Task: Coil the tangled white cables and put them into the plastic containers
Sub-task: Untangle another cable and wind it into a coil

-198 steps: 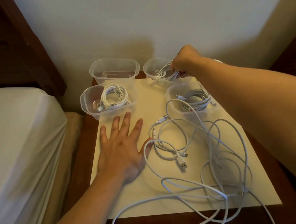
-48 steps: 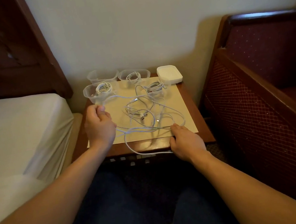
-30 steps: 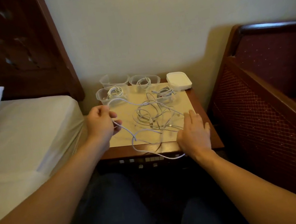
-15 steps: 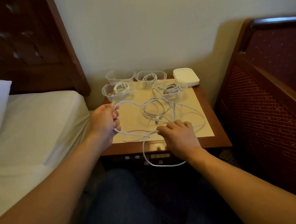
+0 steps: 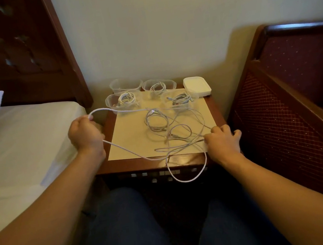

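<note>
Tangled white cables [image 5: 169,125]: heaped on cream mat [image 5: 129,139] atop nightstand [image 5: 216,114], one loop hanging over front edge at 6 o'clock. Left hand [image 5: 84,133]: at 9 o'clock, fingers curled round one strand. Right hand [image 5: 222,140]: at 4 o'clock, pinching strands. Plastic containers [image 5: 125,84]: four at 12 o'clock, three holding coils. White lids [image 5: 197,86]: stacked at 1 o'clock.

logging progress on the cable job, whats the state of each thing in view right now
left hand: grips a cable, lifted beside the table
right hand: pinches cable strands at the table's front right
loose cables: tangled on the mat, one loop hanging off the front edge
back left container: looks empty
front left container: holds a coil
back right container: holds a coil
front right container: holds a coil
lids: stacked, off the containers
</note>
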A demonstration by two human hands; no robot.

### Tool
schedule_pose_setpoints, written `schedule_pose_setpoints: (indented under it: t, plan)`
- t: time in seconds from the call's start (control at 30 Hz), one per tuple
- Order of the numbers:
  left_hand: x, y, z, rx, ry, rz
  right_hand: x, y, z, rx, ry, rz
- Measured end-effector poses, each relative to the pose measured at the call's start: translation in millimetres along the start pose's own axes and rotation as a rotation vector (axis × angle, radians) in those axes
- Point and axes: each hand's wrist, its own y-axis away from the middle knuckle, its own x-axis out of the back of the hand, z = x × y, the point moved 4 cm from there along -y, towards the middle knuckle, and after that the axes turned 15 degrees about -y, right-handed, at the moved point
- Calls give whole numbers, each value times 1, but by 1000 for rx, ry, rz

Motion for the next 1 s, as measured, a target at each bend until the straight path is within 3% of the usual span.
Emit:
schedule_pose_setpoints:
  t: [0.13, 0.2, 0.3, 0.37, 0.47, 0.63, 0.77, 0.9, 1.0]
  plan:
    - [-19, 17, 7, -199, -136, -254, -2, -1, -19, -64, -75, -199]
    - [-25, 26, 3, -344, -290, -332, 1, 3, -32, -21, -202, -146]
    - [-37, 47, -13, -557, -575, -502, 6, 17, -51, 195, -294, -35]
    - [-43, 60, -31, -608, -768, -620, -1, 29, -58, 332, -249, -10]
    - [-52, 77, -57, -640, -1051, -768, -17, 39, -58, 359, -179, -42]
    - [-63, 94, -75, -678, -1186, -857, -26, 36, -51, 265, -168, -207]
    - [-72, 101, -85, -850, -1369, -851, -33, 36, -45, 245, -229, -356]
    - [-74, 98, -91, -998, -1399, -772, -35, 39, -44, 261, -212, -322]
    - [-67, 96, -94, -1099, -1276, -663, -36, 37, -47, 296, -227, -266]
